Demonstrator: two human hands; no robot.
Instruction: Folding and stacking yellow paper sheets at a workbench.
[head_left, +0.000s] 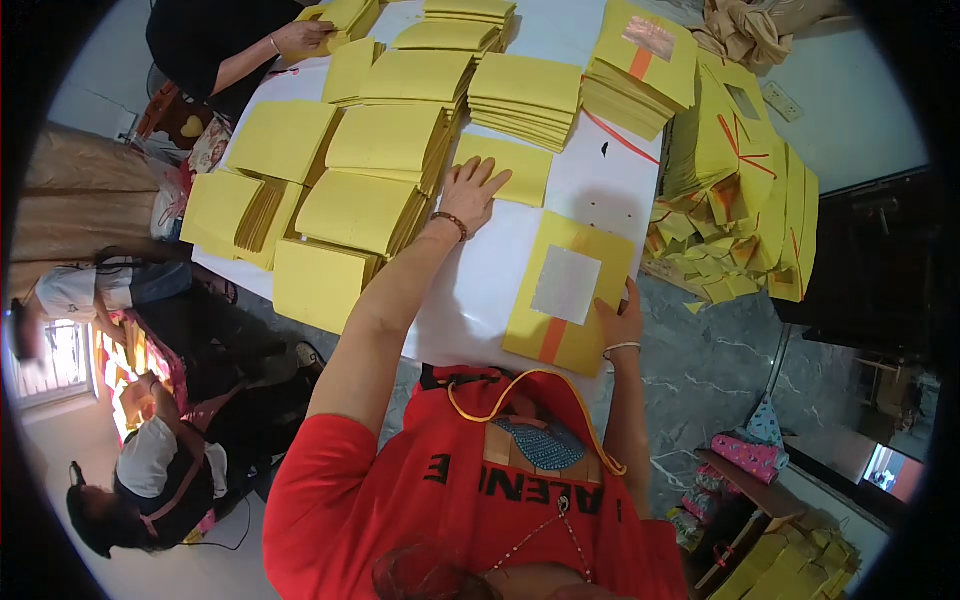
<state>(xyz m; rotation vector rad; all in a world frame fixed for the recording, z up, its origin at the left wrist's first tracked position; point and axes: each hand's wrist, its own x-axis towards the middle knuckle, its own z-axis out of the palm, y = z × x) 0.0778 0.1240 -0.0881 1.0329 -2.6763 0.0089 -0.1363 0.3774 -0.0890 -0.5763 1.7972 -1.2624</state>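
My left hand [474, 193] lies flat with spread fingers on a plain yellow card piece [525, 178] at the middle of the table. A bracelet of brown beads circles that wrist. Closer to me, a yellow cardboard sheet [524, 318] with a pale silvery square and an orange stripe lies slightly turned near the table's front edge. My right hand [622, 320] grips its right edge, the thumb on top; the other fingers are partly hidden. Stacks of folded yellow cards [385, 137] stand just left of my left hand.
A tall pile of striped yellow sheets [640, 60] stands at the far right of the white table [455, 285]. Beyond its right side are more yellow bundles [740, 150] and scraps. Across the table, another person's hand [300, 38] touches yellow cards. Two people sit at the left.
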